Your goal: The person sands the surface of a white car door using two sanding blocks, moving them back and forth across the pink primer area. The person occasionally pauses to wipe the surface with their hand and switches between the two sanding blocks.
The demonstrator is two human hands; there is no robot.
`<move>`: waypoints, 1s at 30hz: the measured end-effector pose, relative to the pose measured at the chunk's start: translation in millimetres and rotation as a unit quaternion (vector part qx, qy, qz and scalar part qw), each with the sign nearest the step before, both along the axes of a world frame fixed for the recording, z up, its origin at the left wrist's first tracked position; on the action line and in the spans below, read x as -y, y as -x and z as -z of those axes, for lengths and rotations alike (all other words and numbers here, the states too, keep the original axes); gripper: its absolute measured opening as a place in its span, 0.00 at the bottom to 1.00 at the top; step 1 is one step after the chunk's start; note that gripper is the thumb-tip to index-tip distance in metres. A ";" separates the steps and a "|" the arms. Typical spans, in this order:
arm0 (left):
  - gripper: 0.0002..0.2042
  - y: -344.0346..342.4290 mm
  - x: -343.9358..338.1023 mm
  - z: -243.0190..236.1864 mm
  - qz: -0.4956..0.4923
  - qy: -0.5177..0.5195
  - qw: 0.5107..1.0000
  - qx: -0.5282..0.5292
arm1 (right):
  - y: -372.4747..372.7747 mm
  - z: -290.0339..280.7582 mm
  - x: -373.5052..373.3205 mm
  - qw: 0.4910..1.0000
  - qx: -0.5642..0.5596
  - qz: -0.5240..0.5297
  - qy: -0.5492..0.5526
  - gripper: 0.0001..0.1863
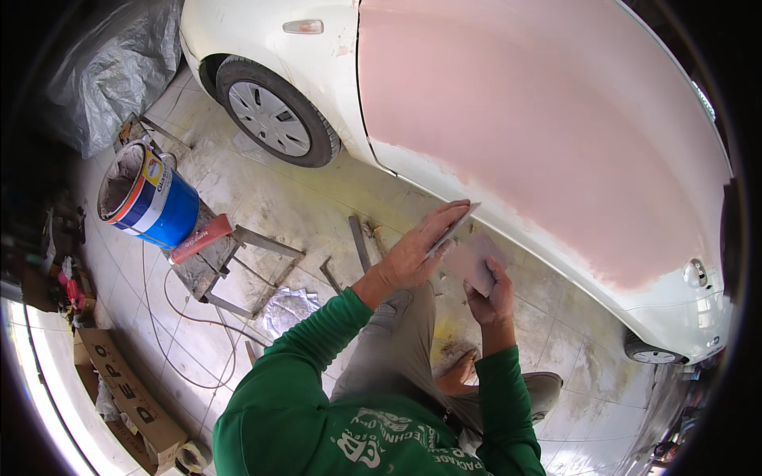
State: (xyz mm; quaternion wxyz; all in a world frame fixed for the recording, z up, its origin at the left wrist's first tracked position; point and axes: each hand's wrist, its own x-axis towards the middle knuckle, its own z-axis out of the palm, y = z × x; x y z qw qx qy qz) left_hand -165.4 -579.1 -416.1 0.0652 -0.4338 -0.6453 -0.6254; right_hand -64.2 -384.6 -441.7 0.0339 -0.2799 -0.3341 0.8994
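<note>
Both hands are raised in front of a car door [508, 119] with a broad patch of smooth pink filler on its white paint. My left hand [415, 252] is closed around a thin, flat putty spreader [456, 228], seen nearly edge-on. Just to its right, my right hand [492, 295] pinches a flat, squarish putty spreader [475, 263] by its lower right edge, thumb and fingers on either side. That one has a pinkish-grey face. The two spreaders are close together; whether they touch I cannot tell. Both are apart from the door.
A blue filler tub [171, 210] and a red tube-like packet [200, 238] sit on a small metal-legged stand [270, 242] at left. A hose [163, 341] curls over the tiled floor near a cardboard box [131, 389]. The car's wheel [270, 119] stands beyond.
</note>
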 end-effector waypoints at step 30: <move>0.33 191.0 45.5 -49.0 -0.441 0.147 0.815 -0.345 | -81.2 -42.3 -77.6 0.989 -0.040 0.122 -0.073 0.24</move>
